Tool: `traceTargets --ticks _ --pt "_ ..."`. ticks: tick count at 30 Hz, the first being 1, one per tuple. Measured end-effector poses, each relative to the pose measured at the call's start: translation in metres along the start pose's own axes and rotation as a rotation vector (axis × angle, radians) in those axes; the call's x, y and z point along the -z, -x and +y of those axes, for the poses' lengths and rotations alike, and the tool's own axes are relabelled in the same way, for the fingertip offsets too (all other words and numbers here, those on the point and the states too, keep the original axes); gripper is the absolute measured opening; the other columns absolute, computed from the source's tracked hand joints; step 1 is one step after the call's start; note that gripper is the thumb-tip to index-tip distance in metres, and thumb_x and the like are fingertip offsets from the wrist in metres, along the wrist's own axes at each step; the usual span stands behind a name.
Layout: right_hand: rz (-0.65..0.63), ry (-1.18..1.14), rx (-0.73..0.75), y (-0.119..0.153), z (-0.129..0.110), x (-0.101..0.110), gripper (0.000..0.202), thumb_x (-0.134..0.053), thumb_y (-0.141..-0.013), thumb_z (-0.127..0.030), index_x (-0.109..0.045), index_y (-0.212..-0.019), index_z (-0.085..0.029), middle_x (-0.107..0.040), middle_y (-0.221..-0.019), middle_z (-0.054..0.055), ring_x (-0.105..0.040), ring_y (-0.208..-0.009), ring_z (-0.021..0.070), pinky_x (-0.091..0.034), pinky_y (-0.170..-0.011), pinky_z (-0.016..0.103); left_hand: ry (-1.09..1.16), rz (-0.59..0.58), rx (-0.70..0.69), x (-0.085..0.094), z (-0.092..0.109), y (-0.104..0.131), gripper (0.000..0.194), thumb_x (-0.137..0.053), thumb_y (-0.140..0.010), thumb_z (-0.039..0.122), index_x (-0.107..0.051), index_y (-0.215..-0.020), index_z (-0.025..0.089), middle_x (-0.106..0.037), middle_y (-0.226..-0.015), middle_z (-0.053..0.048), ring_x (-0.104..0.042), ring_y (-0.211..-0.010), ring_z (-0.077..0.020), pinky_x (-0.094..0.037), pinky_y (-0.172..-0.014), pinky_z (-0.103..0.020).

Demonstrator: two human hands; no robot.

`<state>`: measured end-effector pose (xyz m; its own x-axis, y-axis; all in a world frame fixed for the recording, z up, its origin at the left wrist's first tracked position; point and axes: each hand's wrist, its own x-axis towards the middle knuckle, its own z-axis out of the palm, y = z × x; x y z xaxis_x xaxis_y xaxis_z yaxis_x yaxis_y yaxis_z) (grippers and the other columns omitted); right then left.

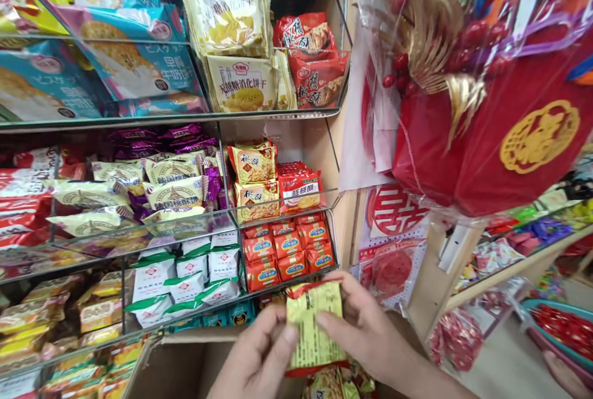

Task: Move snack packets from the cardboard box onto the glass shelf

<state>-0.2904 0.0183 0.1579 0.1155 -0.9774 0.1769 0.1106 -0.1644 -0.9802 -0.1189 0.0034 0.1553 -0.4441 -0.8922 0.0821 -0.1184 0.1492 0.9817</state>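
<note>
Between my two hands is a small yellow snack packet [314, 325] with red ends, its printed side facing me. My left hand [259, 349] grips its left edge with thumb and fingers. On the right edge, my right hand [365, 331] holds it, thumb pressed on the front. Below the packet is an open cardboard box [180, 362], with more snack packets [331, 383] partly showing inside. Just beyond my hands, red snack packets [287, 247] sit in rows in a shelf compartment. Above them stand gold packets [256, 180] and a red-and-white packet [300, 190].
Clear dividers and front lips [185, 229] edge the shelves. White-and-green packets [185, 275] and cream packets [173, 192] fill compartments to the left. A red wrapped decoration [467, 133] hangs at the right. A person's hand [565, 377] shows near a basin [532, 312] at the lower right.
</note>
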Motion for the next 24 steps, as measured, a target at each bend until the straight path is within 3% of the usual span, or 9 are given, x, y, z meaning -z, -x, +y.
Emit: traceTargets --ticks 2,5,9,14,17,20,22,24 --pt "0.077 -0.106 0.049 -0.013 0.005 -0.011 0.026 -0.053 -0.080 -0.046 -0.045 -0.091 -0.025 -0.058 -0.081 0.000 -0.057 -0.074 0.0157 -0.047 -0.063 0.026 0.030 0.141 0.004 -0.007 0.006 -0.007 0.034 -0.049 -0.080 0.052 -0.059 -0.091 0.022 -0.058 -0.070 0.001 -0.054 -0.063 -0.0131 -0.046 -0.060 -0.024" --pt "0.250 -0.081 0.107 -0.032 0.013 -0.023 0.032 -0.044 -0.084 -0.052 -0.045 -0.076 -0.022 -0.052 -0.070 -0.003 -0.052 -0.065 0.0126 -0.043 -0.058 0.023 0.013 0.257 0.010 -0.010 0.009 -0.017 0.038 -0.046 -0.080 0.055 -0.055 -0.096 0.022 -0.056 -0.072 0.002 -0.049 -0.056 -0.0121 -0.044 -0.049 -0.022" --pt "0.364 -0.168 0.158 -0.043 0.021 -0.038 0.037 -0.047 -0.082 -0.055 -0.045 -0.071 -0.020 -0.050 -0.066 -0.003 -0.050 -0.062 0.0117 -0.042 -0.058 0.022 -0.138 0.389 -0.167 -0.004 0.003 -0.028 0.037 -0.042 -0.082 0.054 -0.054 -0.095 0.022 -0.058 -0.078 0.000 -0.051 -0.063 -0.0130 -0.047 -0.057 -0.022" --pt "0.351 -0.460 -0.004 -0.042 0.029 -0.043 0.032 -0.051 -0.079 -0.052 -0.051 -0.083 -0.020 -0.060 -0.077 0.001 -0.057 -0.068 0.0146 -0.045 -0.060 0.024 -0.241 0.323 -0.234 0.012 -0.004 -0.033 0.033 -0.043 -0.083 0.049 -0.056 -0.092 0.021 -0.062 -0.073 0.000 -0.055 -0.062 -0.0138 -0.046 -0.055 -0.022" --pt "0.234 -0.254 0.111 -0.041 0.027 -0.028 0.033 -0.062 -0.075 -0.040 -0.054 -0.100 -0.021 -0.060 -0.094 0.003 -0.056 -0.085 0.0151 -0.045 -0.073 0.024 -0.450 0.295 -0.234 0.026 -0.003 -0.033 0.031 -0.046 -0.082 0.048 -0.060 -0.092 0.021 -0.065 -0.071 0.000 -0.057 -0.059 -0.0137 -0.044 -0.054 -0.021" --pt "0.107 0.014 0.218 -0.042 0.024 -0.015 0.031 -0.066 -0.072 -0.035 -0.058 -0.097 -0.019 -0.059 -0.083 0.001 -0.054 -0.076 0.0132 -0.043 -0.067 0.022 -0.573 0.204 -0.242 0.032 -0.003 -0.031 0.027 -0.052 -0.079 0.045 -0.064 -0.087 0.023 -0.066 -0.067 0.001 -0.057 -0.057 -0.0131 -0.042 -0.054 -0.020" --pt "0.114 0.120 0.219 -0.042 0.024 -0.013 0.024 -0.061 -0.076 -0.039 -0.061 -0.086 -0.017 -0.057 -0.071 0.000 -0.051 -0.064 0.0115 -0.041 -0.057 0.021 -0.445 0.236 -0.231 0.028 -0.006 -0.030 0.025 -0.056 -0.077 0.045 -0.063 -0.086 0.023 -0.058 -0.055 0.004 -0.052 -0.051 -0.0114 -0.040 -0.051 -0.019" --pt "0.229 0.181 0.250 -0.041 0.026 -0.015 0.026 -0.054 -0.081 -0.041 -0.060 -0.083 -0.016 -0.057 -0.070 0.001 -0.051 -0.062 0.0116 -0.040 -0.055 0.021 -0.154 0.358 -0.188 0.020 -0.011 -0.028 0.029 -0.059 -0.074 0.048 -0.057 -0.089 0.022 -0.052 -0.054 0.005 -0.048 -0.050 -0.0107 -0.040 -0.048 -0.018"
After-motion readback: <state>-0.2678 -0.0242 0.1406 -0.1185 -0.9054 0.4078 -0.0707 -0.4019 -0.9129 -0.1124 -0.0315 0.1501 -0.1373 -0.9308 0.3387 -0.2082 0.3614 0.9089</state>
